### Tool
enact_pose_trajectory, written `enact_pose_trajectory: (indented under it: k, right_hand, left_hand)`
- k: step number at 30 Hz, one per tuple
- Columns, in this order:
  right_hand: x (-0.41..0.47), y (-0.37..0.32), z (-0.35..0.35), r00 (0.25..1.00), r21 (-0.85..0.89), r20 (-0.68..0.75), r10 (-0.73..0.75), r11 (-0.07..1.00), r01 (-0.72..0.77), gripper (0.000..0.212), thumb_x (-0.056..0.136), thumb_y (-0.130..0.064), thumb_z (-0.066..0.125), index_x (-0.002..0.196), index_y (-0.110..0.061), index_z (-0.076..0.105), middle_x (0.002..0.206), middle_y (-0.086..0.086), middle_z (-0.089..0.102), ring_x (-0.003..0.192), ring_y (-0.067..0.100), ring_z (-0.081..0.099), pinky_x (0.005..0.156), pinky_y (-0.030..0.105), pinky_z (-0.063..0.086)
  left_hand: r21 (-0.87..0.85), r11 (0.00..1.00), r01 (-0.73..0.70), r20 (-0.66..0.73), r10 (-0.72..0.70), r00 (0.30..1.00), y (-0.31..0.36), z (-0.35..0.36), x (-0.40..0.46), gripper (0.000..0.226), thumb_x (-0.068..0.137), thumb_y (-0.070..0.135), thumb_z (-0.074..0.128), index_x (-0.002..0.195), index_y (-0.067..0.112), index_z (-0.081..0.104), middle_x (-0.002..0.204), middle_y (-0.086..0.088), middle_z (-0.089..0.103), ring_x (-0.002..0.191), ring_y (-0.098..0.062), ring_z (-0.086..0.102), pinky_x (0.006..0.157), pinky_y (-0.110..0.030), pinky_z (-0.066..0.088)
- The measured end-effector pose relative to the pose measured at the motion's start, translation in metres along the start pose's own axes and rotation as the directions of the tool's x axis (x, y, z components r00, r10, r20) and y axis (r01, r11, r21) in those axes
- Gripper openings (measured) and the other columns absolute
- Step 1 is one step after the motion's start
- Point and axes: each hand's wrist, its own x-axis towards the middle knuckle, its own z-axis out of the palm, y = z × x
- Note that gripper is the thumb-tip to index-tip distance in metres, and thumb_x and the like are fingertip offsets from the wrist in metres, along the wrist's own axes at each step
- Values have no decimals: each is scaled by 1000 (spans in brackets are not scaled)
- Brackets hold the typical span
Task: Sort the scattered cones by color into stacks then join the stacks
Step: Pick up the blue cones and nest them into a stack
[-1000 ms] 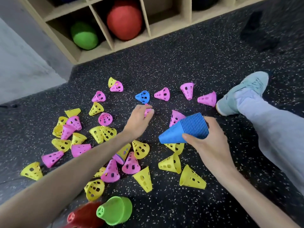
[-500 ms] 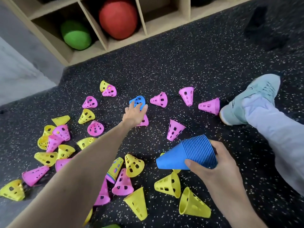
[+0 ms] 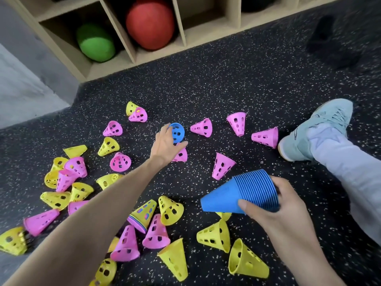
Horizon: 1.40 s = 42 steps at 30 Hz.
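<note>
Blue cone, perforated, lying on the speckled floor among pink cones and yellow cones, mouth toward the camera. Left hand spread open over it, fingertips touching its rim, not closed. Right hand wrapped firmly around a nested blue stack, held tilted above the floor.

Matt, probably plastic cones; speckled rubbery floor

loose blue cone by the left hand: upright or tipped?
Tipped. The blue cone lies on its side on the floor, its open base facing the camera, so its inside and holes show. The left hand reaches over it.
</note>
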Motion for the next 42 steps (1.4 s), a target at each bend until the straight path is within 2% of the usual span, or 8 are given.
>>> enact_pose_trajectory:
  k: [9, 13, 19, 23, 26, 29, 37, 42]
  right_hand:
    - [-30, -58, -1, 972, 7, -33, -234, 972, 234, 41, 82, -21, 82, 114, -32, 59, 95, -8, 69, 82, 3, 64, 74, 27, 46]
    - [-55, -78, -2, 950, 23, -62, -305, 952, 306, 40, 84, -19, 80, 107, -38, 54, 97, -6, 68, 85, 6, 64, 73, 24, 45]
    - [-96, -67, -3, 944, -29, -47, -327, 945, 326, 44, 82, -16, 82, 117, -28, 58, 100, -6, 70, 87, 5, 66, 80, 26, 51]
    - [-115, -44, 4, 960, -15, -32, -277, 961, 277, 41, 80, -16, 83, 115, -23, 62, 100, -1, 72, 90, 12, 68, 85, 32, 53]
    - [-126, -31, 12, 967, 3, -17, -253, 967, 253, 41, 80, -13, 83, 112, -28, 62, 105, 1, 72, 96, 16, 69, 86, 33, 54]
    - [-136, -27, 22, 973, 20, 20, -232, 973, 232, 40, 83, -10, 81, 115, -22, 60, 106, 5, 71, 90, 12, 67, 73, 19, 50]
    - [-145, -14, 44, 969, -59, 113, -221, 972, 228, 44, 88, -12, 77, 123, -21, 54, 112, 5, 65, 96, 13, 62, 79, 26, 47]
    - [-146, -4, 57, 966, -119, 173, -191, 970, 213, 40, 93, -15, 71, 128, -20, 53, 118, 5, 64, 109, 21, 61, 91, 34, 45]
  left_hand:
    - [-62, 873, -484, -126, 474, 871, 19, -74, -121, 63, 85, 20, 81, 137, 7, 48, 140, -5, 42, 120, -21, 55, 94, -45, 55]
    - [-122, 823, -555, -112, 544, 831, 30, -108, -188, 53, 90, 27, 75, 131, 16, 43, 130, 3, 39, 101, -15, 56, 82, -39, 55]
    - [-191, 853, -485, 67, 505, 861, 50, -142, -266, 56, 92, 35, 73, 127, 29, 30, 128, 10, 42, 89, -21, 64, 81, -43, 55]
    - [-158, 856, -492, 59, 506, 861, 56, -142, -303, 58, 90, 32, 74, 128, 17, 33, 94, 13, 49, 76, -21, 57, 75, -46, 53]
    - [-198, 858, -475, 63, 494, 867, 57, -133, -322, 66, 88, 37, 77, 132, 15, 33, 116, -4, 63, 99, -26, 62, 84, -45, 53]
    - [-286, 873, -395, 30, 421, 907, 63, -123, -336, 75, 86, 41, 79, 140, 19, 33, 126, -3, 62, 116, -22, 54, 91, -38, 46]
    - [-551, 823, -137, -77, 113, 991, 45, -88, -376, 53, 91, 41, 74, 132, 17, 52, 106, 5, 57, 93, -14, 50, 73, -28, 32]
    - [-594, 792, -143, -156, 61, 986, 32, -74, -392, 51, 92, 35, 75, 134, 12, 55, 119, 6, 61, 93, 6, 39, 79, -10, 31]
